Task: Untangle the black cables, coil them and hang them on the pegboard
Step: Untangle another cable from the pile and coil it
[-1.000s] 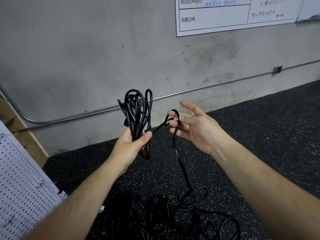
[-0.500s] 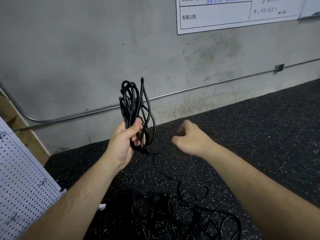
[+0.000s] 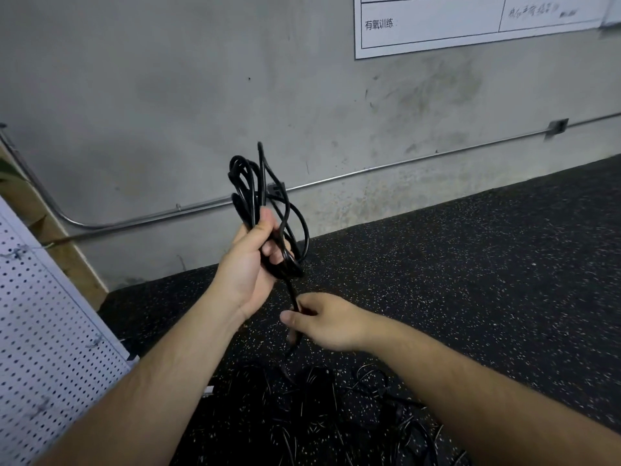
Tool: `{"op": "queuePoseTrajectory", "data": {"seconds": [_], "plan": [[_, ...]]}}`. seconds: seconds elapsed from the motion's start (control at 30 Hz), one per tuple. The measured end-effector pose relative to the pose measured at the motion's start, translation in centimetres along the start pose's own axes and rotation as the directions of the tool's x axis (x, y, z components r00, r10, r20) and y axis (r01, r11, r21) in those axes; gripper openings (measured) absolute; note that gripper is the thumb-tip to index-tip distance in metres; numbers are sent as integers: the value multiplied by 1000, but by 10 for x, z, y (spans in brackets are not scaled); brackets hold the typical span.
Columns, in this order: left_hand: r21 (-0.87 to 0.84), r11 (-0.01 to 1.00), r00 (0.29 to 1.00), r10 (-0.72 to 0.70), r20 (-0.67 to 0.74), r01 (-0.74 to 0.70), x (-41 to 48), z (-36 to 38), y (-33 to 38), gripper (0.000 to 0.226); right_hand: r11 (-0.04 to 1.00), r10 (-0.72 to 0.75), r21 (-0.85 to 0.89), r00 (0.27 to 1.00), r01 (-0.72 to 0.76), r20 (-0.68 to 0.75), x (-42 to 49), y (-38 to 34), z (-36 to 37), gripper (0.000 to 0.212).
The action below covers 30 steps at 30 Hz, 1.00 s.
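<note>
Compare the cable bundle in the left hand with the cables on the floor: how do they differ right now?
The coiled bundle is held up in the air, gripped by the left hand; the floor cables lie on the speckled mat. The coiled bundle is gathered into narrow upright loops; the floor cables are spread in a loose tangle. Both are black, and one strand runs down from the bundle through the right hand toward the floor cables.

A gym: speckled rubber floor [image 3: 470, 264], training chart [image 3: 470, 25] on concrete wall [image 3: 168, 95].
</note>
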<state>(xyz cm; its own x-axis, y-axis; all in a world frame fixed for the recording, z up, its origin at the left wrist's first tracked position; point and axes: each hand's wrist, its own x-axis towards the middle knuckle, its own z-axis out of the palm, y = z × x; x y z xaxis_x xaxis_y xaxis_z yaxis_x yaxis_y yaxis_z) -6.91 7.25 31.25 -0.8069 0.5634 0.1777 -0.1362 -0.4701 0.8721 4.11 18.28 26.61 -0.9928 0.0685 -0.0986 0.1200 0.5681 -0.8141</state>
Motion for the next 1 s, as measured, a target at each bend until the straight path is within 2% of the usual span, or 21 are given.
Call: {"op": "queuePoseTrajectory", "data": {"seconds": [0.07, 0.23, 0.3, 0.4, 0.5, 0.6, 0.67, 0.73, 0.8, 0.87, 0.93, 1.0], "plan": [[13, 1000, 998, -4, -59, 4, 4, -8, 5, 27, 996, 53, -72, 995, -47, 85, -4, 6, -12, 35], [45, 999, 981, -21, -192, 30, 7, -21, 18, 25, 962, 201, -194, 979, -189, 43, -5, 35, -43, 36], [100, 995, 976, 26, -218, -4, 6, -20, 18, 20, 963, 250, -116, 967, -243, 49, -7, 37, -51, 35], [266, 962, 964, 123, -237, -57, 9, -24, 14, 18, 951, 285, 133, 958, -279, -33, -11, 32, -63, 37], [435, 898, 960, 178, -216, -69, 15, -32, 10, 23, 966, 223, 193, 937, -174, -269, -12, 19, -74, 27], [548, 835, 968, 175, -182, -48, 17, -36, 3, 27, 932, 103, 357, 894, 67, -436, -11, 7, -85, 5], [613, 790, 976, 146, -161, -17, 17, -36, -1, 28, 850, 28, 473, 876, 232, -481, -14, 1, -94, 16], [639, 769, 983, 99, -151, 21, 14, -32, -4, 32, 807, -30, 498, 865, 317, -502, -15, -3, -100, 23], [614, 788, 992, 41, -118, 40, 9, -24, -6, 31, 800, -68, 486, 857, 352, -510, -16, -9, -104, 26], [525, 849, 998, -18, -65, 50, 2, -14, -8, 27, 796, -64, 493, 858, 352, -509, -18, -11, -108, 26], [427, 902, 998, -61, -14, 61, -6, -8, -5, 28, 783, -17, 536, 872, 317, -490, -18, -9, -112, 20], [409, 911, 996, -77, 45, 52, -13, -4, 0, 31, 775, 51, 580, 890, 251, -453, -20, -7, -119, 12]]}}
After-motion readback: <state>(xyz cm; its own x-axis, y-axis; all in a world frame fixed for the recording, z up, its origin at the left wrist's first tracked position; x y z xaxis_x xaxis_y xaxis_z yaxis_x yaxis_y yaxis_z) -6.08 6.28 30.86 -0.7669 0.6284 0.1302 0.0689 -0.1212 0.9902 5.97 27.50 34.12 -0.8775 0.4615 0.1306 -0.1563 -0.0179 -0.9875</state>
